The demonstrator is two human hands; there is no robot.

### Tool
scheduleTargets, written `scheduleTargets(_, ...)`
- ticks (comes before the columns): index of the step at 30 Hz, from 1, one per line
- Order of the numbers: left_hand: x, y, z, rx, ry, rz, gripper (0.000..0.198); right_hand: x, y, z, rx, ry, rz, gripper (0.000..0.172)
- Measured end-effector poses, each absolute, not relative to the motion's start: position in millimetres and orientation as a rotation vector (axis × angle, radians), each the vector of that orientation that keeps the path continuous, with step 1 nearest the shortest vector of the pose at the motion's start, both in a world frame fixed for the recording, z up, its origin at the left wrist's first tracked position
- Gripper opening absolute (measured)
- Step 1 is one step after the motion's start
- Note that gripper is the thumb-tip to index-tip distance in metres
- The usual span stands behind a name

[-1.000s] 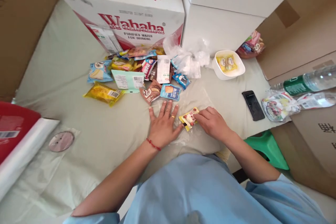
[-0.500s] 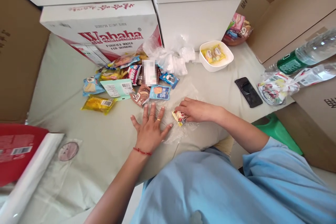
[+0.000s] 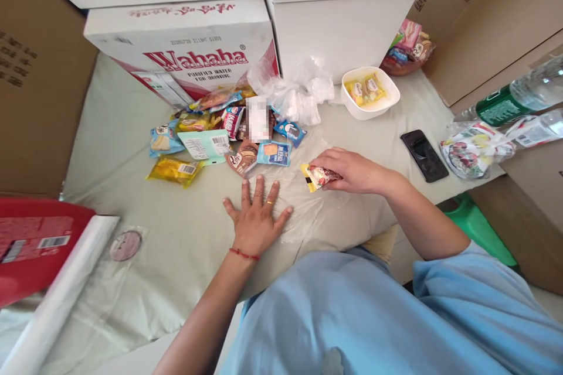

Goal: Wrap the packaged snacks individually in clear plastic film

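1. The right hand [image 3: 356,170] holds the small packet [image 3: 313,178] – its fingers are closed narrow on the packet's right part, and the palm faces down.
2. The packet lies directly to the left of this hand. Its yellow end sticks out free to the left, and its long axis, so far as it shows, runs from left to right; the rest is hidden by the fingers.
3. The left hand [image 3: 256,218] holds nothing. It rests flat on the cloth [image 3: 189,228], with fingers spread wide and the thumb turned toward the packet, which is to the right and a little farther – near, but apart.
4. The clear bag [image 3: 295,218] is spread between the hands. The packet is over its right side; whether it touches the bag, I cannot tell.
5. The blue pouch [image 3: 274,154] lies to the far left of the packet, the bowl [image 3: 375,113] to the far right.
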State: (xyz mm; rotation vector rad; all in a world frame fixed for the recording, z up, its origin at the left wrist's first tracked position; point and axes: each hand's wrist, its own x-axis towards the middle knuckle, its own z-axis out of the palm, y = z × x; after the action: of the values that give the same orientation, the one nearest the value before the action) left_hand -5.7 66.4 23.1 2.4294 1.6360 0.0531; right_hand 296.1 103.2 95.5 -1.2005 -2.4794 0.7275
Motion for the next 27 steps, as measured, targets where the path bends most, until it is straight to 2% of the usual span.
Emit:
scheduleTargets(5, -11.6, 51.9, 22.2, 2.486, 1.569, 0.025, 0.069, 283.6, 114.6, 113.9, -1.123, -2.539, 0.689, 0.052)
scheduleTargets(12, -21.1, 36.9, 20.2, 2.462, 1.593, 0.092, 0.07, 235.2, 112.9, 70.6, -1.095, -2.902, 0.599, 0.041)
scheduleTargets(17, -32.6, 27.0, 17.5, 2.409, 1.627, 0.318, 0.066, 254.9, 104.6, 68.3, -1.04, -2.684, 0.713, 0.069)
scheduleTargets(18, -36.4, 23.1, 18.3, 2.414, 1.63, 0.405, 0.068, 265.7, 100.2, 72.8, -1.05, -2.608, 0.73, 0.068)
scheduleTargets(20, -45.4, 14.3, 21.3, 2.468, 1.528, 0.603, 0.075, 290.2, 86.7, 81.4, -1.066, -2.497, 0.776, 0.054)
scheduleTargets(23, -58.9, 1.9, 25.0, 2.558, 1.078, 0.677, 0.08, 324.2, 55.1, 81.3, -1.098, -2.452, 0.886, 0.039)
scheduleTargets(25, -64.5, -3.4, 23.3, 2.551, 0.872, 0.557, 0.07, 338.6, 30.5, 68.6, -1.167, -2.442, 0.917, 0.042)
scheduleTargets(27, -66.1, -5.1, 18.6, 2.533, 0.847, 0.466, 0.048, 344.4, 8.9, 50.0, -1.261, -2.397, 0.85, 0.037)
